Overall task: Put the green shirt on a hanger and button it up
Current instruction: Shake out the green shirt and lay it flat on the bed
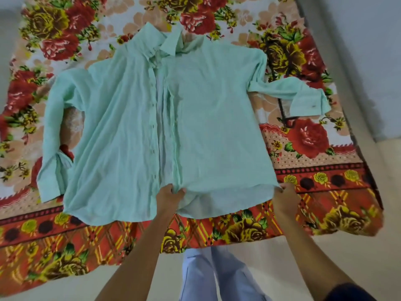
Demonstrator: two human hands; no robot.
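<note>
The green shirt [134, 118] lies spread face up on a floral bedsheet [303, 135], collar away from the person, its left-of-frame sleeve folded down alongside the body and its front unbuttoned, the two plackets lying close together down the middle. The left hand [170, 195] pinches the hem near the centre, at the foot of the open front, fingers curled round the cloth. Further right, the right hand [285, 192] grips the hem's outer corner, so the right front panel is stretched between them. Beyond that corner the other sleeve runs out sideways over a dark frame [283, 109], probably the hanger, though most of it is hidden. The step in hand looks like straightening the shirt before hanging. Next, the person would likely need to release the hem, free the hanger and open the front to slip it into the shoulders.
</note>
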